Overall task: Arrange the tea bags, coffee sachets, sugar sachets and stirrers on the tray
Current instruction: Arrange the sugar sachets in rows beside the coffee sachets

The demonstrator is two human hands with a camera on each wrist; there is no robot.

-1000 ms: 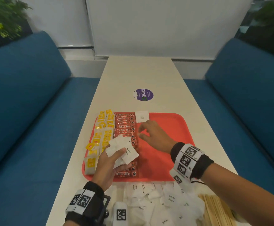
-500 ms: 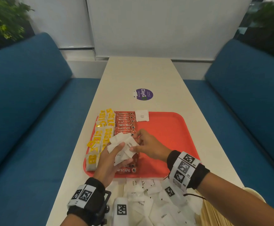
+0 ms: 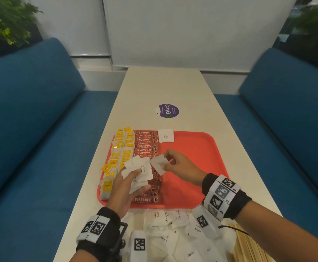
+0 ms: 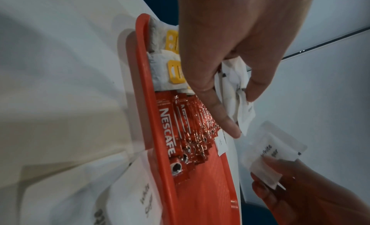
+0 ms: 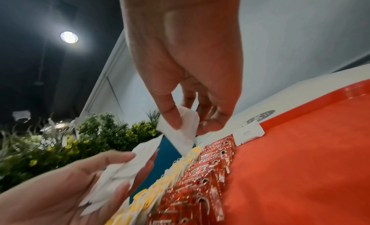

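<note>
A red tray (image 3: 201, 159) holds a column of yellow-tagged tea bags (image 3: 119, 148) along its left edge and a column of red coffee sachets (image 3: 146, 142) beside them. One white sugar sachet (image 3: 165, 136) lies at the tray's far edge. My left hand (image 3: 125, 186) grips a fan of several white sugar sachets (image 3: 140, 170) above the coffee column. My right hand (image 3: 179, 165) pinches a single sugar sachet (image 3: 159, 164) just right of that fan, between thumb and fingers (image 5: 174, 117). Both hands hover over the tray.
A heap of loose white sugar sachets (image 3: 173, 231) lies on the table in front of the tray, with wooden stirrers (image 3: 249, 246) at the near right. A purple round sticker (image 3: 168, 110) sits beyond the tray. Blue benches flank the table.
My right hand came back from the tray's far edge to the fan in my left hand and has drawn one sugar sachet out of it to the right.
</note>
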